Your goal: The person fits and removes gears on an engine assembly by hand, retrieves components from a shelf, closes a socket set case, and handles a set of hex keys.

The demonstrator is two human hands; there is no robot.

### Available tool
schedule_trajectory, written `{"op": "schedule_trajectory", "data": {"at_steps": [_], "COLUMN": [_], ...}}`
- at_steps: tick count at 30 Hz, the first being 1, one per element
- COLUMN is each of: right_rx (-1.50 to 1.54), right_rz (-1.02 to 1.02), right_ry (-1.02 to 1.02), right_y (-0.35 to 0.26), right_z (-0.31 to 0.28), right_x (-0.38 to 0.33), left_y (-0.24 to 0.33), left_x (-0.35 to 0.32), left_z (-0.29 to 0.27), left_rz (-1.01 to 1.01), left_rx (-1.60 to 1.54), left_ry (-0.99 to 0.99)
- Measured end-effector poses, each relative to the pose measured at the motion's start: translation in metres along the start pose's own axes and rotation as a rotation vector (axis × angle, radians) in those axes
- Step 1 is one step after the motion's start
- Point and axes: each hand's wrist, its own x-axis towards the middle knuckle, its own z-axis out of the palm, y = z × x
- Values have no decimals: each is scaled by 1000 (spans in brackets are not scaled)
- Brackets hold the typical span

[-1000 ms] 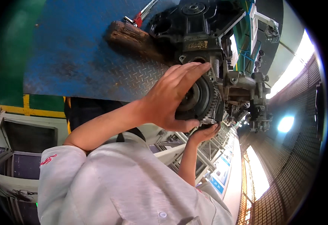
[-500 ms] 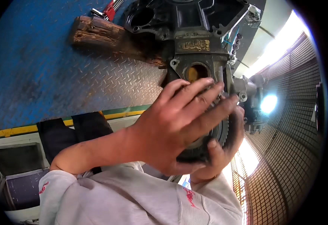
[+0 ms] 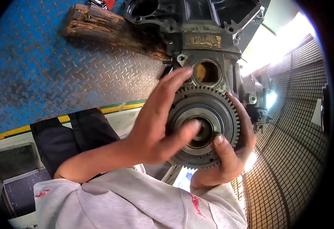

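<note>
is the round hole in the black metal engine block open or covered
Open: the round hole shows its yellowish inside, uncovered by the toothed grey metal gear.

gear [image 3: 192,101]: smooth grey metal, dull sheen from here | block [image 3: 197,53]: dark metal, glossier up top | log [image 3: 106,32]: rough, splintered wood | bench [image 3: 109,76]: treaded metal, patchy blue paint | shirt [image 3: 136,198], trousers [image 3: 92,128]: matt cloth

Worn blue tread plate [image 3: 33,76], yellow stripe [image 3: 121,108]; wire-mesh panel [image 3: 293,152], bright white light [image 3: 271,99]
</note>
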Motion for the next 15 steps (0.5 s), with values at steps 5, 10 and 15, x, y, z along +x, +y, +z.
{"op": "schedule_trajectory", "data": {"at_steps": [5, 10, 15], "right_rx": [-21, -19, -201], "right_rz": [25, -22, -337], "right_ry": [0, -8, -67], "right_y": [-1, 1, -2], "right_z": [3, 0, -13], "right_x": [3, 0, -6], "left_y": [2, 6, 30], "left_x": [-21, -19, -8], "left_z": [8, 17, 15], "left_rz": [-607, -588, -475], "left_rx": [-557, -531, -499], "left_ry": [6, 122, 195]}}
